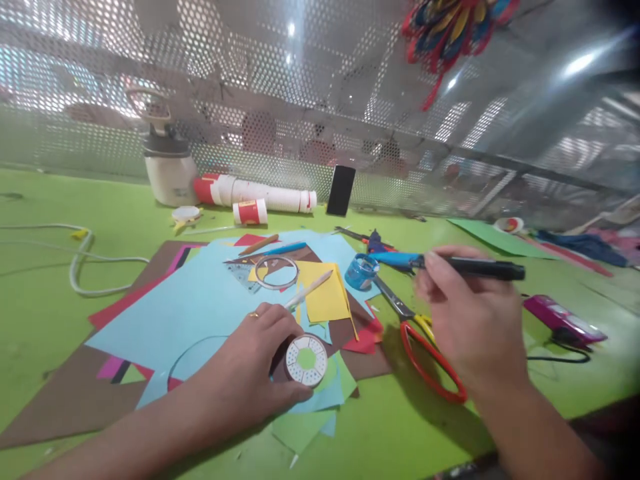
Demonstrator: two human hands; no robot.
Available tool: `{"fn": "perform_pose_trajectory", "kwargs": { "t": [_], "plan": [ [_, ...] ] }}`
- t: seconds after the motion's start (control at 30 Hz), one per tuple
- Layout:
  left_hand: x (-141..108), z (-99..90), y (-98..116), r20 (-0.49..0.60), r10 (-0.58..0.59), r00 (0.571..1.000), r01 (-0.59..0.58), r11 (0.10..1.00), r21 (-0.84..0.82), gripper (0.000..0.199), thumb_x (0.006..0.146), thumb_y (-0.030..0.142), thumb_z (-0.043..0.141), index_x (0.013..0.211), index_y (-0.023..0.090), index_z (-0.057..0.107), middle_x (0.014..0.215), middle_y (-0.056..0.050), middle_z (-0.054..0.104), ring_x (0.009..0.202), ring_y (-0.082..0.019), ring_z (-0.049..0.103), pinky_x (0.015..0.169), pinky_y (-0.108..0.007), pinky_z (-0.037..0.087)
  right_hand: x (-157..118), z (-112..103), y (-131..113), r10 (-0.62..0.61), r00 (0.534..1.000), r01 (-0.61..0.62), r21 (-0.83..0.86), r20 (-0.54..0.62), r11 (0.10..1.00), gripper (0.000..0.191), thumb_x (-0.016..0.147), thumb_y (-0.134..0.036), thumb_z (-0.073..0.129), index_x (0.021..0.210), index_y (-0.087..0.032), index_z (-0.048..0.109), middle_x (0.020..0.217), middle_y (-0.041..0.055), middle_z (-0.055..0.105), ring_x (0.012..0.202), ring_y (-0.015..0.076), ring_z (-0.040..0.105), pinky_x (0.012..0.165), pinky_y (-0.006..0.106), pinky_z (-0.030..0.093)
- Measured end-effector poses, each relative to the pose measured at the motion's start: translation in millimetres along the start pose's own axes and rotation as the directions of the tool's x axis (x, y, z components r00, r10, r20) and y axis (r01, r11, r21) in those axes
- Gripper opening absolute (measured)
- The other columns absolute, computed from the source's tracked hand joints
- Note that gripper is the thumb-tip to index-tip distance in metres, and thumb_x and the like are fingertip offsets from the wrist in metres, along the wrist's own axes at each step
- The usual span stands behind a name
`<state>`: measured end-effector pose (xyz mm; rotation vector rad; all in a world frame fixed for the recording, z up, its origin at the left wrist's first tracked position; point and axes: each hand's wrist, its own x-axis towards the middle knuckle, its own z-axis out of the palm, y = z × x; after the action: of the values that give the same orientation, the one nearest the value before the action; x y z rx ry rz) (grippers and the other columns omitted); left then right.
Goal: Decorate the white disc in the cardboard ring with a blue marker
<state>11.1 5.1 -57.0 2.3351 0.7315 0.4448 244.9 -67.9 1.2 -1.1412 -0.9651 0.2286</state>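
My left hand (257, 363) is closed around a small white round piece (307, 361), pinched between thumb and fingers. Its top has a green centre and a ring of sections with dark dots. A black marker pen (475, 267) is gripped in my right hand (470, 313), level above the table, its narrow end pointing left. Below and left of that hand lie red-handled scissors (430, 363). Near the pen's tip sit a blue tool (395, 259) and a small jar of blue paint (361, 271). Sheets of light blue paper (175, 307) spread beneath and beyond my left hand.
Yellow paper (325, 297), a clear ring (260, 273) and pencils lie on the pile. Farther back are a spray bottle (173, 173), stacked paper cups (270, 197), a single cup (250, 212) and an upright phone (341, 191). A magenta device (565, 320) lies at right.
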Motion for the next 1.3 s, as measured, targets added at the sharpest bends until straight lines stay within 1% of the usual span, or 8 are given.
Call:
{"fn": "perform_pose_trajectory", "kwargs": {
  "t": [0.17,0.33,0.53,0.67,0.77,0.93,1.1,1.3],
  "plan": [
    [-1,-1.5,0,0.017,0.004,1.0,-0.004,0.999,0.033,0.026,0.07,0.024,0.071,0.095,0.021,0.062,0.101,-0.005,0.059,0.096,-0.026,0.051,0.085,-0.043,0.044,39,-10,1,0.154,0.988,-0.153,-0.124,-0.002,0.98,0.012,0.08,-0.027,0.067,0.08,-0.016,0.068,0.059,-0.001,0.06,0.054,0.0103,0.053,0.05,0.024,0.041],
    [1,2.7,-7,-0.001,0.046,0.999,-0.046,0.996,0.07,0.024,0.077,0.029,0.068,0.099,0.022,0.062,0.104,-0.006,0.06,0.099,-0.027,0.052,0.087,-0.043,0.045,54,-6,24,0.256,0.965,-0.223,-0.347,0.051,0.911,0.022,0.088,-0.029,0.064,0.075,-0.012,0.065,0.056,-0.0029,0.056,0.049,0.008,0.049,0.048,0.022,0.04],
    [0,3.7,-6,-0.028,0.067,0.997,-0.064,0.993,0.102,0.027,0.075,0.027,0.068,0.101,0.022,0.063,0.106,-0.007,0.062,0.1,-0.028,0.053,0.088,-0.045,0.046,60,6,63,0.337,0.929,-0.189,-0.586,0.154,0.788,0.024,0.093,-0.034,0.062,0.103,-0.013,0.065,0.098,0.0034,0.067,0.081,0.0152,0.066,0.071,0.032,0.057],
    [0,0.7,-4,0.004,0.066,0.998,-0.066,0.99,0.122,0.026,0.075,0.028,0.068,0.1,0.022,0.063,0.105,-0.008,0.062,0.1,-0.029,0.055,0.086,-0.045,0.048,60,6,75,0.353,0.914,-0.16,-0.623,0.199,0.765,0.027,0.093,-0.035,0.062,0.109,-0.013,0.064,0.106,0.0051,0.067,0.089,0.0182,0.067,0.077,0.036,0.058],
    [1,-1.2,-3,0.032,0.064,0.997,-0.067,0.991,0.117,0.027,0.077,0.031,0.068,0.102,0.022,0.062,0.108,-0.008,0.061,0.102,-0.029,0.054,0.087,-0.045,0.048,61,1,72,0.308,0.934,-0.141,-0.604,0.181,0.784,0.025,0.093,-0.036,0.063,0.101,-0.013,0.065,0.097,0.0029,0.068,0.082,0.0163,0.067,0.073,0.033,0.057],
    [1,-2.4,1,0.054,0.023,0.998,-0.029,0.993,0.115,0.023,0.078,0.029,0.065,0.099,0.022,0.061,0.107,-0.007,0.06,0.101,-0.028,0.054,0.088,-0.046,0.047,63,-5,53,0.144,0.986,-0.085,-0.481,0.087,0.873,0.029,0.085,-0.035,0.071,0.068,-0.014,0.062,0.06,-0.0033,0.06,0.056,0.0102,0.056,0.057,0.025,0.047],
    [0,-2.0,1,0.057,0.007,0.998,-0.013,0.993,0.116,0.022,0.077,0.026,0.064,0.098,0.022,0.06,0.107,-0.007,0.059,0.101,-0.028,0.054,0.088,-0.045,0.047,55,-9,24,0.009,0.999,-0.017,-0.29,-0.031,0.957,0.032,0.083,-0.042,0.068,0.067,-0.016,0.062,0.055,-0.0021,0.058,0.049,0.0089,0.05,0.05,0.024,0.039],
    [1,-2.5,2,0.04,0.008,0.999,-0.012,0.994,0.104,0.02,0.076,0.026,0.066,0.094,0.021,0.061,0.104,-0.007,0.059,0.099,-0.027,0.054,0.086,-0.044,0.047,28,-4,-3,0.182,0.979,-0.177,-0.059,0.095,0.982,0.038,0.079,-0.055,0.069,0.072,-0.018,0.064,0.05,-0.0034,0.052,0.046,0.0104,0.049,0.044,0.024,0.039]
  ]
}}
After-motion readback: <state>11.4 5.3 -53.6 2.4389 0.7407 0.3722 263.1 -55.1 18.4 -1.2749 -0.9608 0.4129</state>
